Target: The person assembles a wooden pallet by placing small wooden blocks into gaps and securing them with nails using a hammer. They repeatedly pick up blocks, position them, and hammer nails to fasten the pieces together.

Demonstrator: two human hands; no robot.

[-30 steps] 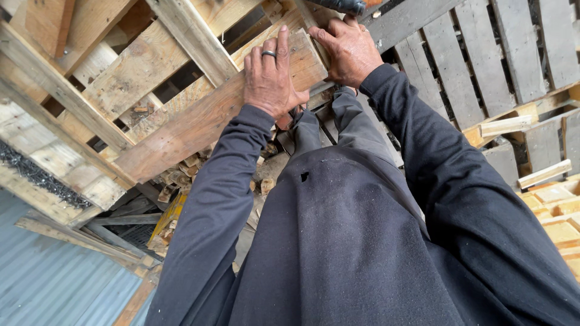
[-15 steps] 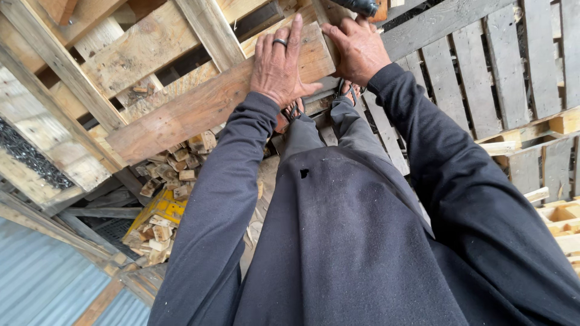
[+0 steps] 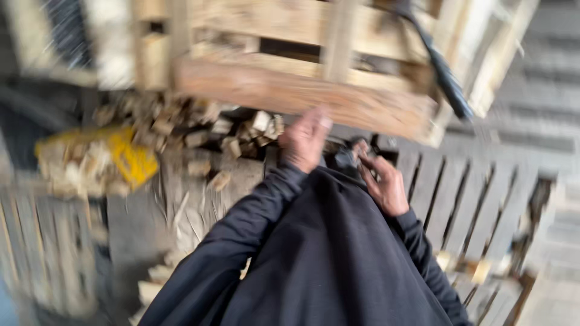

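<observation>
Below the wooden pallet [image 3: 302, 90], left hand [image 3: 305, 140] reaches up, right hand [image 3: 385, 184] lowered.

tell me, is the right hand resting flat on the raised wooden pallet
No. The right hand hangs below the wooden pallet, near the dark jacket, touching no wood.

Rough, weathered wood pallet [image 3: 302, 96] (bare, unpainted); matt dark cloth sleeve [image 3: 241, 229]; splintery wood scraps [image 3: 199, 133].
</observation>
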